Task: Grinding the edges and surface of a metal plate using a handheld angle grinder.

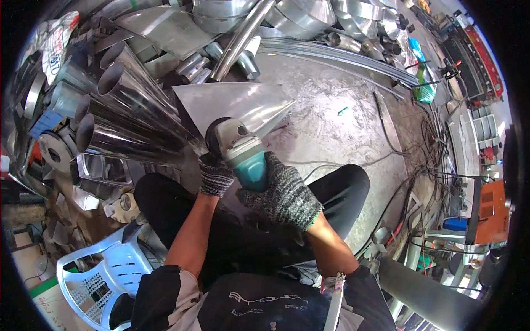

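Note:
My right hand, in a grey knitted glove, is wrapped round the teal body of an angle grinder. The grinder's metal head and dark round disc lie over the near part of a curved, shiny sheet-metal piece. This piece tapers to a point at its right end. My left hand, in a matching glove, is closed at the piece's near corner, left of the grinder. Its fingertips are partly hidden, as is the spot where the disc faces the metal.
Shiny metal tubes lie close on my left, by a blue plastic chair. Metal rings and long strips lie at the back. Dark cables tangle across the floor at right, near an orange metal box.

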`<control>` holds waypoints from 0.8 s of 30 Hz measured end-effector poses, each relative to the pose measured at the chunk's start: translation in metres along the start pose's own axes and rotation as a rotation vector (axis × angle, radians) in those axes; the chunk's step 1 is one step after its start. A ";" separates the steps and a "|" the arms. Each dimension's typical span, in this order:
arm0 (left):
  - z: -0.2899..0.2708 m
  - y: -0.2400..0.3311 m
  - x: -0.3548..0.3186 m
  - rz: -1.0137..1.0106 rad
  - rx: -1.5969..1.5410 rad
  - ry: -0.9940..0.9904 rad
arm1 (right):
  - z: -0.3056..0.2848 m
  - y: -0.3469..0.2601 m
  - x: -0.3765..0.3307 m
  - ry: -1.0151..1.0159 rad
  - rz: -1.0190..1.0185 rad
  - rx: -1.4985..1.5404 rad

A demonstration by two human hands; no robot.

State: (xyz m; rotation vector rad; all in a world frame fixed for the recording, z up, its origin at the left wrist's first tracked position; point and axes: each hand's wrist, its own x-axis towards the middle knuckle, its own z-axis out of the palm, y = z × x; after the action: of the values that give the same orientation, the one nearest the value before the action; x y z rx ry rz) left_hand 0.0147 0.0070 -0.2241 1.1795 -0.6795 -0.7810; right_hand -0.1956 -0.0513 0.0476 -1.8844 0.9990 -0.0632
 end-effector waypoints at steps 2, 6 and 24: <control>0.008 0.009 -0.002 0.299 0.592 0.019 | 0.003 0.022 0.004 0.047 0.031 0.094; 0.006 0.021 -0.003 0.275 0.683 -0.005 | 0.002 0.026 0.005 0.086 0.046 0.098; 0.037 0.061 -0.003 0.031 0.604 0.157 | -0.087 0.186 0.113 0.235 0.241 0.256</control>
State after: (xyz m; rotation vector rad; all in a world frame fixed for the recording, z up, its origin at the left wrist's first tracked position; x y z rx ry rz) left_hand -0.0062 0.0017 -0.1563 1.7512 -0.8288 -0.4554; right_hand -0.2717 -0.2252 -0.0890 -1.5369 1.3064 -0.2631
